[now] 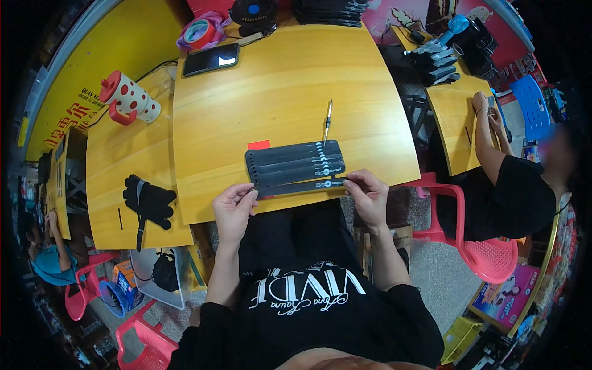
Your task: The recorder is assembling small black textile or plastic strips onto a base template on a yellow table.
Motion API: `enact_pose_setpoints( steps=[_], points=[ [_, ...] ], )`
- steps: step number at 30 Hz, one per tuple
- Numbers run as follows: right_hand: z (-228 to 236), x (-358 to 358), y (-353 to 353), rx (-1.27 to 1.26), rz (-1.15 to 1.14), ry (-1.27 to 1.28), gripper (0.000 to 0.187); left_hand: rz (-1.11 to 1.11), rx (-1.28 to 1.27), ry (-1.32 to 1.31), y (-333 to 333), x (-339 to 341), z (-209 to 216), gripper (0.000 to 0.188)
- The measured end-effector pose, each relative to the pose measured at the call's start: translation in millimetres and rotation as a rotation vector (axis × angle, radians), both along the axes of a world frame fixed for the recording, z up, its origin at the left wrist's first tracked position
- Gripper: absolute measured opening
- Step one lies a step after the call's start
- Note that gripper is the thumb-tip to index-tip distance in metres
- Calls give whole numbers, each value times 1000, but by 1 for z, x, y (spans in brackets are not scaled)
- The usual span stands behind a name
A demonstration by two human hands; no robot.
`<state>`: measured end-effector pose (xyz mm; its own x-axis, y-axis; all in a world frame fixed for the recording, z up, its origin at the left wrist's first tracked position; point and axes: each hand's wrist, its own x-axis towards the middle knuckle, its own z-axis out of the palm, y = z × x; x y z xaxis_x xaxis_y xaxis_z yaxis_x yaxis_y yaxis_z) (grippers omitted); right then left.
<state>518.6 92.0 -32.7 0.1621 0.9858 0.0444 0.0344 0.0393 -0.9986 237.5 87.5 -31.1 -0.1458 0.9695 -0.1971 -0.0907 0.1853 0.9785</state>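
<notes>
My left hand [234, 208] pinches the left end of a flat black strap [290, 187] with a small white print near its right end. At its other end my right hand [369, 196] has thumb and fingers closed on the tip. The strap is stretched straight near the table's front edge. Just beyond it lie several similar black straps [287, 162], overlapping in a row with their white prints lined up. A red piece [259, 145] shows at their far left corner. A slim pen-like tool [328, 122] lies with its tip by the straps' far right side.
On the yellow table [277, 86] are a phone [211, 60], a tape roll [200, 34] and a stack of black straps [330, 11]. To the left stand a dotted tumbler [132, 98] and a tied black bundle [149, 202]. A co-worker [502, 179] sits at the right.
</notes>
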Motion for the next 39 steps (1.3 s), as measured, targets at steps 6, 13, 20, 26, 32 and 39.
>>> enact_pose_setpoints(
  steps=[6, 13, 20, 26, 32, 39],
  points=[
    [-6, -1, 15, 97, -23, -290, 8, 61, -94, 82, 7, 6, 3, 15],
    [-3, -7, 20, 37, -87, -334, 7, 53, -112, 89, 10, 3, 1, 13],
    [-3, -4, 21, 11, -75, -365, 12, 48, -115, 112, 10, 4, 3, 13],
    [-6, -3, 22, 0, -70, -353, 13, 46, -127, 117, 10, 4, 2, 14],
    [-10, -4, 22, -58, -93, -287, 13, 43, -123, 113, 10, 2, 2, 14],
    [-11, -7, 23, -46, -75, -251, 12, 66, -149, 156, 9, 1, 0, 15]
  ],
)
